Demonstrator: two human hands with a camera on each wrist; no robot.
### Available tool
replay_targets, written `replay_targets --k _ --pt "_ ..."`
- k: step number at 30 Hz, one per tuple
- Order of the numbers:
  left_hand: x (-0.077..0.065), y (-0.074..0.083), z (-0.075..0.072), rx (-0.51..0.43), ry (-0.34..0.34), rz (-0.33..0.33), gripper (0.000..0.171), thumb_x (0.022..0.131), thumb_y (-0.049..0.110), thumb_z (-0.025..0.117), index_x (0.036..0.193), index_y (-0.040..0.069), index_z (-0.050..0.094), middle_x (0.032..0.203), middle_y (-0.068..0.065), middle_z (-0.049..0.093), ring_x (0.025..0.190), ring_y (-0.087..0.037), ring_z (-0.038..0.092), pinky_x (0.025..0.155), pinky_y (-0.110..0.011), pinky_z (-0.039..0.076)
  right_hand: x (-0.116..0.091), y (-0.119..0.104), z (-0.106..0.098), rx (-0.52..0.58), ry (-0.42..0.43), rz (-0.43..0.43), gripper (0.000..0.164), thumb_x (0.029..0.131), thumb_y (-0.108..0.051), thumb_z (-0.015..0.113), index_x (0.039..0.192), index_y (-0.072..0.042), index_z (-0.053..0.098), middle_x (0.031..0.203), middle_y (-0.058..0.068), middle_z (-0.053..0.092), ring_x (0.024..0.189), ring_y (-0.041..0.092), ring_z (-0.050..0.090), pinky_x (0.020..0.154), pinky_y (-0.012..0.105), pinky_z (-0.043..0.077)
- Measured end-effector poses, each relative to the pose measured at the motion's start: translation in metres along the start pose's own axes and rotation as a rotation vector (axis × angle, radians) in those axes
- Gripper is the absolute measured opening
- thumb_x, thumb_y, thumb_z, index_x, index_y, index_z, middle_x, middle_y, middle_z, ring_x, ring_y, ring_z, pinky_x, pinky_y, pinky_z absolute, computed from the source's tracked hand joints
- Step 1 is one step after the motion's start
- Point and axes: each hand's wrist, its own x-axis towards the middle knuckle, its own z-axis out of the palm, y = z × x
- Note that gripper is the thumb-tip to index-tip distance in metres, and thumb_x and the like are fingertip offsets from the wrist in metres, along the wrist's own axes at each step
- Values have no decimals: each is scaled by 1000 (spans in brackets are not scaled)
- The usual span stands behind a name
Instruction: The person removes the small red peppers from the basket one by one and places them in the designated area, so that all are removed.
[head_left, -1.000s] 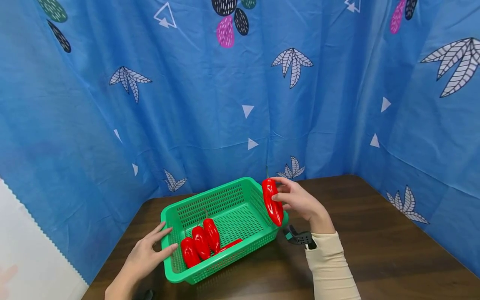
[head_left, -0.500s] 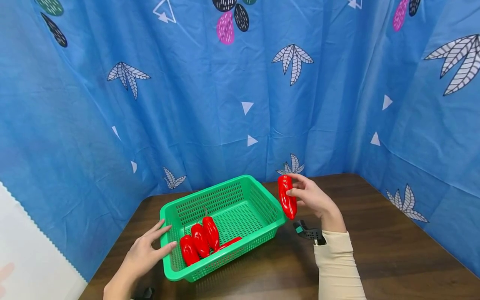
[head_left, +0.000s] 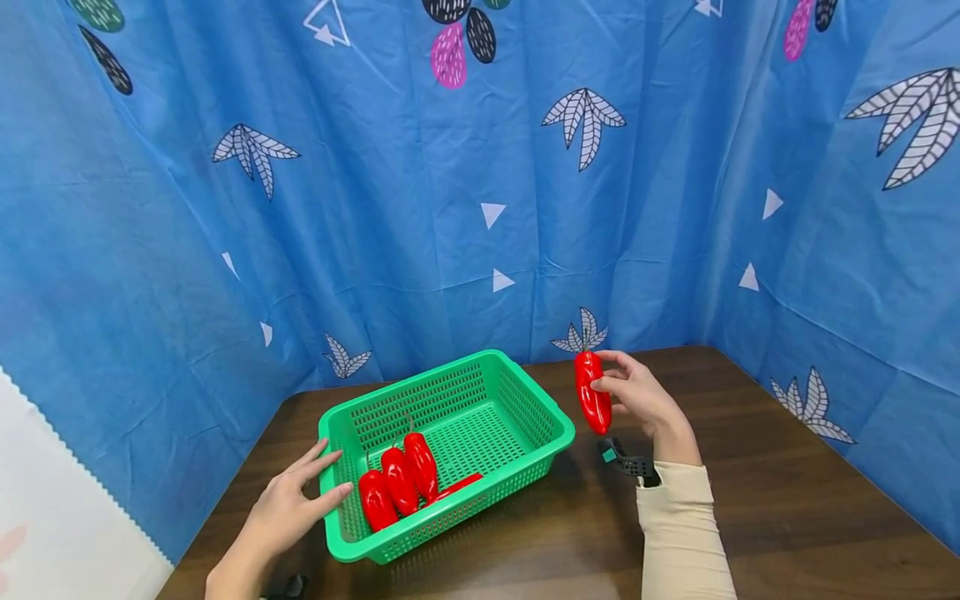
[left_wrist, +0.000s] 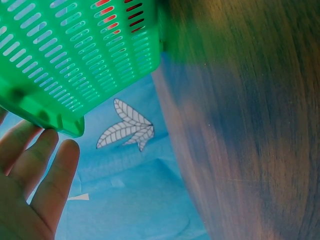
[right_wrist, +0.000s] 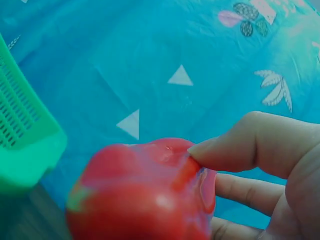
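My right hand (head_left: 647, 402) pinches a glossy red chili pepper (head_left: 592, 393) between thumb and fingers, held nearly upright with its stem on top, to the right of the green basket (head_left: 558, 433). In the right wrist view the pepper (right_wrist: 145, 195) fills the lower middle, the thumb pressed on its side. My left hand (head_left: 287, 504) rests at the basket's left end, fingers spread and fairly straight along the rim; the left wrist view shows the fingertips right at the rim's underside. Inside the basket, several red peppers (head_left: 400, 482) lie toward the left and along the near wall.
The basket stands on a dark wooden table (head_left: 750, 500). A blue patterned curtain (head_left: 420, 250) hangs behind and along both sides. At the lower left is a white sheet (head_left: 67, 517) with a scalloped edge. A black strap (head_left: 630, 462) sits at the right wrist.
My right hand has carried the pepper rightward, from over the basket's right rim to beside it. The left hand stays at the basket's left end, and the basket's peppers have not moved.
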Motion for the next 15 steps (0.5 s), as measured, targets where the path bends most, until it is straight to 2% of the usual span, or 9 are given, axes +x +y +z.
replay_targets --k 6,10,15 --pt "0 0 0 4 -1 -1 69 90 49 71 144 9 55 160 -17 37 140 -49 41 97 -65 49 8 20 -7 22 22 39 68 96 -14 58 156 -8 30 143 31 47 101 25 61 82 37 61" --pt "1 0 0 3 7 6 68 90 48 71 144 10 56 160 -17 38 140 -49 42 96 -64 49 12 33 -10 5 46 81 69 95 -15 59 157 -9 29 143 30 47 96 24 63 83 39 61" --pt "1 -1 1 1 11 8 68 90 48 71 144 9 56 160 -17 38 139 -49 43 97 -65 48 15 44 -8 -9 46 111 71 94 -17 60 158 -11 28 145 29 46 100 26 63 84 39 60"
